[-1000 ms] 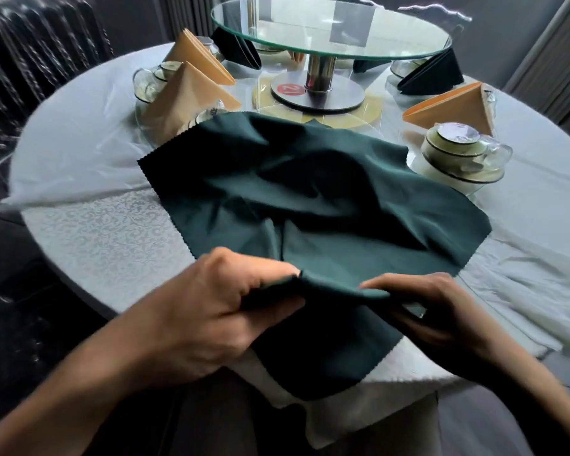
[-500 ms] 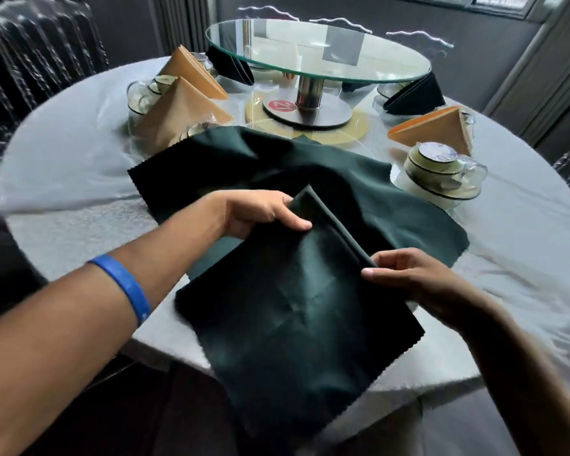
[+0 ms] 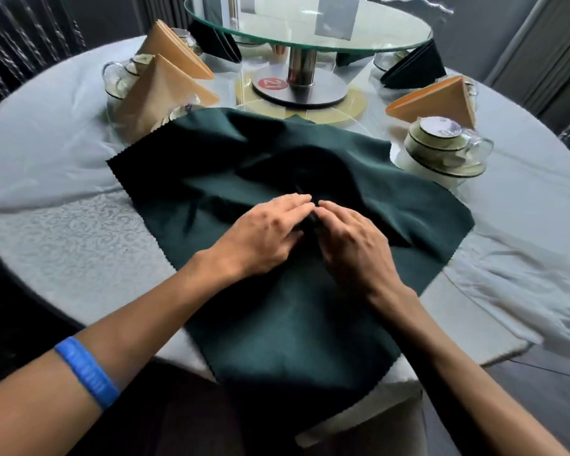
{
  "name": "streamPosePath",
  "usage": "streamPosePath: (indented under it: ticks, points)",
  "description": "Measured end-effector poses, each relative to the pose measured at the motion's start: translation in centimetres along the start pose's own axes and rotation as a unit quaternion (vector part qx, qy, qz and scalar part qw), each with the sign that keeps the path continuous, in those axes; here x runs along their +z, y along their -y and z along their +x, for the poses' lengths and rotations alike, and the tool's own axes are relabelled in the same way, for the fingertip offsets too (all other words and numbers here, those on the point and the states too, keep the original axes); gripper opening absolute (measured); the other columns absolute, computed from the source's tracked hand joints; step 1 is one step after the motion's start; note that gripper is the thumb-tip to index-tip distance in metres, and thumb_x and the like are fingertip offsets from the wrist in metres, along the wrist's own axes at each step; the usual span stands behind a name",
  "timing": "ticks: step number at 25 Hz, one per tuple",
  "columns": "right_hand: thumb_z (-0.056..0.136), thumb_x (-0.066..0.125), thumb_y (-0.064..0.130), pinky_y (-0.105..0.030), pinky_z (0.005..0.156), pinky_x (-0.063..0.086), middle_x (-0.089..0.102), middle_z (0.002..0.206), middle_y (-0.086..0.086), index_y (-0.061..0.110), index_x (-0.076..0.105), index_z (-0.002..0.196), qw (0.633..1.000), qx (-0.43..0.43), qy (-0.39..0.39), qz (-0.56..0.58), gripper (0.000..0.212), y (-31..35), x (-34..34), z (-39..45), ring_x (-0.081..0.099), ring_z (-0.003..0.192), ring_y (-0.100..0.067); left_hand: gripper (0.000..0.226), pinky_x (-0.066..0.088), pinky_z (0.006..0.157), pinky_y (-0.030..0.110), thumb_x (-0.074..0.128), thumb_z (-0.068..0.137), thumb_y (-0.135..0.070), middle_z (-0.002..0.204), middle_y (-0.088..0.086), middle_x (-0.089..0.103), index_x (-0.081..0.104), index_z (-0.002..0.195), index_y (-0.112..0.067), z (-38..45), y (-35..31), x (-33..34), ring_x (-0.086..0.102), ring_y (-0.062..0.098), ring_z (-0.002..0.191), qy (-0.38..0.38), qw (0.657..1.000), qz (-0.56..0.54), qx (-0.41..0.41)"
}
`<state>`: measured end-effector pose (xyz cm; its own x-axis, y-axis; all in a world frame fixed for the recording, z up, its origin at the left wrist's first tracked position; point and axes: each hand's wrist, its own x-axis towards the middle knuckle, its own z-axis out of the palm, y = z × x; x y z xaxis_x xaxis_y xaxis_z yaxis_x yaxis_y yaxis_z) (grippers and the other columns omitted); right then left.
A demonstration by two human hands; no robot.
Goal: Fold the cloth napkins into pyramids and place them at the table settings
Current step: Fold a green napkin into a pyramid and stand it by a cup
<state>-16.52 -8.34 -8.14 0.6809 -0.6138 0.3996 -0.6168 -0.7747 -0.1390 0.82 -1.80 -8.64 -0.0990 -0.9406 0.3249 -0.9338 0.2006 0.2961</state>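
Dim, cool interior lighting; daylight glare on the glass turntable (image 3: 310, 24) and pale tablecloth (image 3: 46, 153) at the far side; the dark green napkin (image 3: 293, 324) loses fold detail in shadow; wide-angle curvature bends the table (image 3: 63, 258) rim; fingertips (image 3: 301, 202) and frame edges slightly blurred.

Both forearms are bare, with no sleeves in view. The left forearm wears a blue wristband (image 3: 87, 371), a flat rubbery band with raised lettering too blurred to read. The left hand (image 3: 260, 238) and right hand (image 3: 356, 248) wear nothing.
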Motion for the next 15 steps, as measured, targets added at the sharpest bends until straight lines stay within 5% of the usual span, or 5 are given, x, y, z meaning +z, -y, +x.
streamPosePath:
  ticks: [3,6,8,11,15]
  points:
    - [0.080,-0.003,0.070,-0.035,0.120,0.006,0.006,0.165,0.004,0.023,0.014,0.157,0.980,0.012,0.198,-0.027,0.091,-0.6,0.7,-1.4,0.006,0.151,-0.016,0.063,0.012,0.119,0.037,0.022,0.098,-0.042,0.162,0.004,0.019,0.026,0.154,-0.014,-4.1,2.5,0.8,0.013,0.020,0.150,0.091,0.995,0.020,0.020]
    - [0.068,-0.030,0.080,-0.029,0.118,-0.007,-0.011,0.161,0.014,0.033,-0.006,0.154,0.971,0.023,0.230,-0.056,0.100,-3.5,-0.8,-7.0,-0.009,0.150,-0.009,0.060,0.013,0.121,0.034,0.015,0.105,-0.050,0.162,-0.001,0.020,0.027,0.154,-0.018,-11.3,5.4,-1.0,0.011,0.013,0.151,0.089,0.994,0.050,0.035]
    - [0.080,-0.021,0.076,-0.028,0.119,-0.005,-0.004,0.161,0.016,0.036,-0.002,0.153,0.972,0.030,0.229,-0.051,0.086,-5.3,-2.3,-11.0,-0.004,0.150,-0.008,0.059,0.013,0.120,0.031,0.019,0.106,-0.048,0.162,-0.001,0.025,0.033,0.153,-0.016,-15.2,6.1,-2.8,0.017,0.011,0.150,0.096,0.995,0.027,0.015]
    - [0.095,0.018,0.064,-0.038,0.115,0.016,0.032,0.158,0.004,0.024,0.033,0.152,0.986,0.030,0.157,-0.051,0.071,-6.4,-3.7,-13.4,0.030,0.144,-0.020,0.054,0.029,0.114,0.025,0.040,0.099,-0.045,0.147,0.000,0.051,0.058,0.136,-0.011,-16.4,4.8,-4.8,0.044,0.009,0.137,0.043,0.997,-0.044,-0.052]
    - [0.081,0.043,0.062,-0.046,0.086,0.049,0.068,0.116,0.000,0.019,0.058,0.130,0.991,0.095,0.088,0.025,0.067,-4.1,-3.0,-7.7,0.062,0.100,-0.031,0.040,0.041,0.082,0.010,0.066,0.085,-0.040,0.105,-0.011,0.069,0.064,0.122,-0.024,-9.6,2.1,-4.6,0.061,0.003,0.098,-0.023,0.978,-0.113,-0.173]
